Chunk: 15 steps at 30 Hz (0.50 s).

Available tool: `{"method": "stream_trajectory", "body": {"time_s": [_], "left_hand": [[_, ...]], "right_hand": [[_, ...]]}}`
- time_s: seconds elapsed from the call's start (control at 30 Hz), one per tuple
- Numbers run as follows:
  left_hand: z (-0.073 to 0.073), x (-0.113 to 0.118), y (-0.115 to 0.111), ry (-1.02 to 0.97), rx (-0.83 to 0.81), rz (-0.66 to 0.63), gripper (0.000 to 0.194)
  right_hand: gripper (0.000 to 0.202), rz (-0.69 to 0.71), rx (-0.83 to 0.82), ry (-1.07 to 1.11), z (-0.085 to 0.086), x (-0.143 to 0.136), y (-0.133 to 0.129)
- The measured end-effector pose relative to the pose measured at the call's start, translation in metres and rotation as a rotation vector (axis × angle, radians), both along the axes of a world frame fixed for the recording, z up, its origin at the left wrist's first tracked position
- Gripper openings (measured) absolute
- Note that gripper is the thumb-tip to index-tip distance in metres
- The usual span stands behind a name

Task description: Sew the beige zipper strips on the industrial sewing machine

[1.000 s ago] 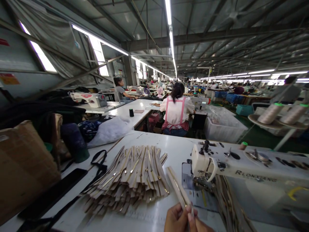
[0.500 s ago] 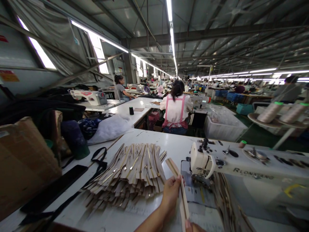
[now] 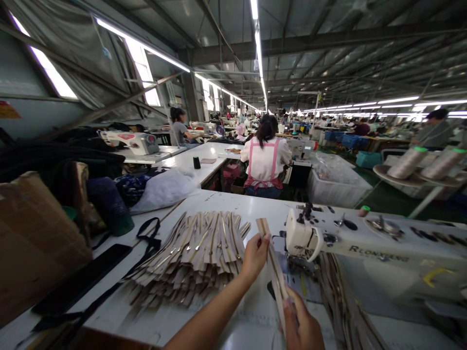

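A beige zipper with a gold-coloured tooth line (image 3: 276,272) runs between my two hands, in front of the sewing machine (image 3: 328,238). My left hand (image 3: 255,253) pinches it close to its far end. Lower down, my right hand (image 3: 301,321) grips the same strip, its fingers closed around it. Left of my left hand lies a thick heap of like zippers (image 3: 197,253), several with metal pulls showing. More zippers (image 3: 339,296) hang in a bundle behind the machine's needle head. A small dark object (image 3: 271,290) shows beside the held strip; I cannot tell what it is.
Thread cones (image 3: 406,163) stand on a holder at the right. A cardboard box (image 3: 38,243), a black strap (image 3: 148,238) and a white plastic bag (image 3: 164,192) are on the left. Ahead sits a co-worker (image 3: 266,155) in a pink apron, beside a white bin (image 3: 337,182).
My right hand has come up into view from the bottom edge, on the zipper. My left hand and the zipper's far end have moved up, slightly left for the hand.
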<state>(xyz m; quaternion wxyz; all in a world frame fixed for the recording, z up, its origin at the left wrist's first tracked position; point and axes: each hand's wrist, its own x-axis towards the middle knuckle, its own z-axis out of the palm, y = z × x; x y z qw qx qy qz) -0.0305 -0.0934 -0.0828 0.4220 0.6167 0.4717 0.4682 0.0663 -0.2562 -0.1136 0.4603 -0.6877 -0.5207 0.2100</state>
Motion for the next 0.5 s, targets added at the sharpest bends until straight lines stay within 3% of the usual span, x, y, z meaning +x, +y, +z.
{"method": "stream_trajectory", "body": {"time_s": [0.07,0.2,0.33,0.5], "left_hand": [[0.001,-0.003,0.007,0.181,0.025,-0.065,0.036],[-0.012,-0.010,0.001,0.458,0.051,-0.162,0.025],[-0.025,-0.010,-0.012,0.456,0.190,-0.378,0.020],[-0.029,-0.001,-0.010,0.494,0.340,-0.601,0.014]], "right_hand": [[0.050,0.065,-0.072,0.039,-0.002,0.010,0.013],[0.045,-0.055,-0.204,-0.150,-0.014,0.025,0.033],[0.036,-0.066,-0.220,-0.350,-0.023,0.030,0.037],[0.028,-0.073,-0.144,-0.500,-0.021,0.037,0.033]]}}
